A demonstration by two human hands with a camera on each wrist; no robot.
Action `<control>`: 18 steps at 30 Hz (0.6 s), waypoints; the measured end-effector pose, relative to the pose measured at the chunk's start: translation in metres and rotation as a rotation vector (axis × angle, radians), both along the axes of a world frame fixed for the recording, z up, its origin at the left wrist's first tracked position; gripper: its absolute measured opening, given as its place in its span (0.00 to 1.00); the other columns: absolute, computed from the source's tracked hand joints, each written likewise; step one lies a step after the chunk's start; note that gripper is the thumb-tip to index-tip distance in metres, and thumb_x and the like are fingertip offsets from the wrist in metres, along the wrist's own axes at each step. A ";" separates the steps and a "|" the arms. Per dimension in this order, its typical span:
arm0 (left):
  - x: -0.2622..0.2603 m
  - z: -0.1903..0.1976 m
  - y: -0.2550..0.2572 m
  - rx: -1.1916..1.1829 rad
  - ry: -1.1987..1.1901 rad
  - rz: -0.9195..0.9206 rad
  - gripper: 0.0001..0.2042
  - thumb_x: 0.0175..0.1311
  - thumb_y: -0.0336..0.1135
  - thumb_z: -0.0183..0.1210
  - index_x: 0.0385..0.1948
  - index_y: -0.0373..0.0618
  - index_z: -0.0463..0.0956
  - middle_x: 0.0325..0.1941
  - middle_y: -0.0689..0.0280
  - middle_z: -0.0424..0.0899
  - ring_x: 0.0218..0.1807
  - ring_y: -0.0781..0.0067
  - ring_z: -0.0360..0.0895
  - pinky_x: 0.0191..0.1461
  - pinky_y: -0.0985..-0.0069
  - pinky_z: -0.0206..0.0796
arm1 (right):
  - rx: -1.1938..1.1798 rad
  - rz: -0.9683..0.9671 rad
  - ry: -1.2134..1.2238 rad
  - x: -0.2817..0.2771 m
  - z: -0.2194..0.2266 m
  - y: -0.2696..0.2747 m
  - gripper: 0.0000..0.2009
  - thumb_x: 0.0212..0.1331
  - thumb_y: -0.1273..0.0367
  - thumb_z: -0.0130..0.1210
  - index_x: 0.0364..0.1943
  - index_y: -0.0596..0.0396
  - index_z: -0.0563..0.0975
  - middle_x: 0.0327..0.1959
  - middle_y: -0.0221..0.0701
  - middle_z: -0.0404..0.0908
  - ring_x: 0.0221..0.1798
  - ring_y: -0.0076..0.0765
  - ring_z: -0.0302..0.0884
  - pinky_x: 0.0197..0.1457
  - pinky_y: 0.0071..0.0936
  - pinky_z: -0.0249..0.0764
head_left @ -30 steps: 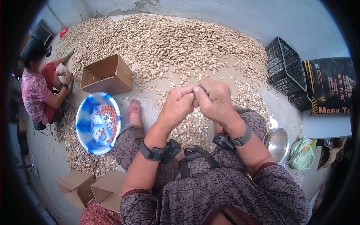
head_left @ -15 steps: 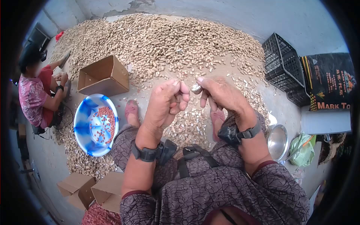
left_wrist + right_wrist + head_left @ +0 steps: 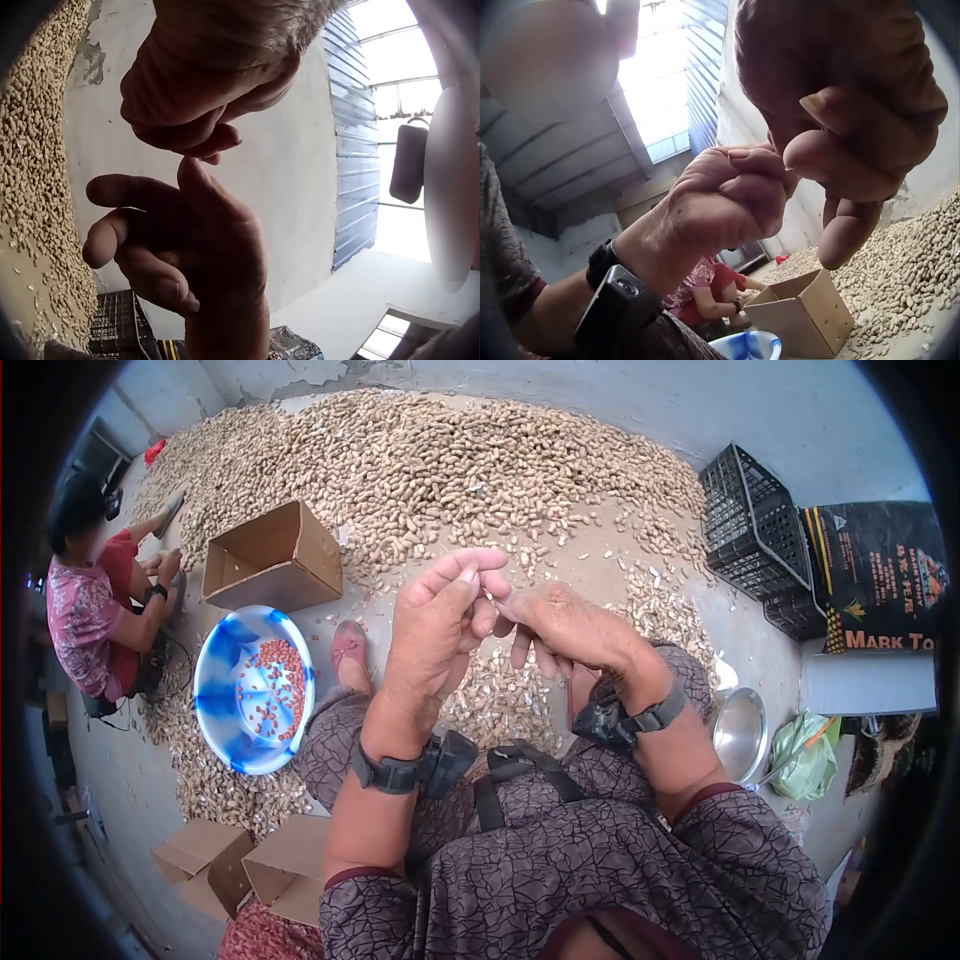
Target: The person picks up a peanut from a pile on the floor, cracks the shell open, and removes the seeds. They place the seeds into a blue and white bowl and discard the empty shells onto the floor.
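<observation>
My left hand [image 3: 430, 625] is raised in front of my lap, its fingers curled and its thumb against the index finger. Facing it, my right hand [image 3: 595, 630] reaches its thumb tip to the left fingertips. In the left wrist view the other fingers of the right hand [image 3: 217, 240] spread loosely with nothing visible among them. The right wrist view shows the left hand [image 3: 727, 191] folded like a loose fist; I cannot tell what lies inside it. Below the hands, broken peanut shells [image 3: 500, 705] cover the floor between my feet.
A large peanut heap [image 3: 430, 470] lies along the wall. At left are a blue-and-white basin [image 3: 218, 700] with red kernels, a cardboard box [image 3: 290, 575] and a seated person [image 3: 95, 620]. At right stand black crates [image 3: 755, 525], a metal bowl [image 3: 740, 735] and a green bag [image 3: 805, 760].
My hands were together, then parted with a peanut pod showing in the right fingers. Now they have come back together at the fingertips, and the pod is out of sight.
</observation>
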State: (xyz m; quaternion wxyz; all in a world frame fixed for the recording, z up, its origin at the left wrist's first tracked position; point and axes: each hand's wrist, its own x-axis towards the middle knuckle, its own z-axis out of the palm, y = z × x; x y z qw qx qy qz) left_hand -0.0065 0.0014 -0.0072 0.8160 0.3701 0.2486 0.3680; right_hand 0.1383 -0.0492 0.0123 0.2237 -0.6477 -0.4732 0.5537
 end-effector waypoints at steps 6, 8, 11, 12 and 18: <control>0.001 -0.009 0.003 -0.057 0.016 0.126 0.11 0.61 0.28 0.43 0.41 0.32 0.69 0.23 0.67 0.73 0.19 0.87 0.63 0.15 0.94 0.49 | 0.014 -0.116 0.313 0.004 -0.012 0.006 0.29 0.60 0.51 0.32 0.35 0.71 0.69 0.18 0.39 0.74 0.10 0.24 0.67 0.08 0.15 0.60; -0.002 -0.006 0.003 -0.055 0.054 0.072 0.11 0.60 0.28 0.44 0.41 0.33 0.70 0.21 0.68 0.73 0.18 0.87 0.63 0.16 0.93 0.49 | 0.035 -0.279 0.463 0.008 -0.014 0.008 0.28 0.61 0.51 0.31 0.35 0.70 0.68 0.18 0.40 0.74 0.09 0.24 0.67 0.07 0.15 0.60; 0.002 0.003 -0.005 0.067 0.175 -0.054 0.11 0.60 0.30 0.47 0.40 0.34 0.72 0.19 0.71 0.72 0.17 0.87 0.63 0.17 0.93 0.51 | 0.064 -0.315 0.464 0.006 -0.014 0.009 0.27 0.62 0.52 0.29 0.34 0.66 0.69 0.18 0.38 0.74 0.10 0.23 0.67 0.06 0.13 0.59; 0.006 0.005 -0.010 0.183 0.258 -0.125 0.12 0.59 0.32 0.48 0.40 0.35 0.73 0.19 0.71 0.72 0.17 0.88 0.64 0.18 0.92 0.52 | 0.072 -0.332 0.467 0.004 -0.012 0.009 0.27 0.62 0.52 0.28 0.33 0.65 0.71 0.18 0.37 0.74 0.09 0.22 0.66 0.06 0.11 0.58; 0.019 -0.017 -0.017 0.732 0.567 -0.114 0.10 0.45 0.28 0.58 0.31 0.35 0.75 0.13 0.69 0.71 0.18 0.85 0.69 0.23 0.80 0.61 | 0.114 -0.369 0.342 0.002 -0.023 0.009 0.27 0.61 0.48 0.29 0.31 0.59 0.71 0.20 0.33 0.73 0.13 0.21 0.65 0.10 0.12 0.59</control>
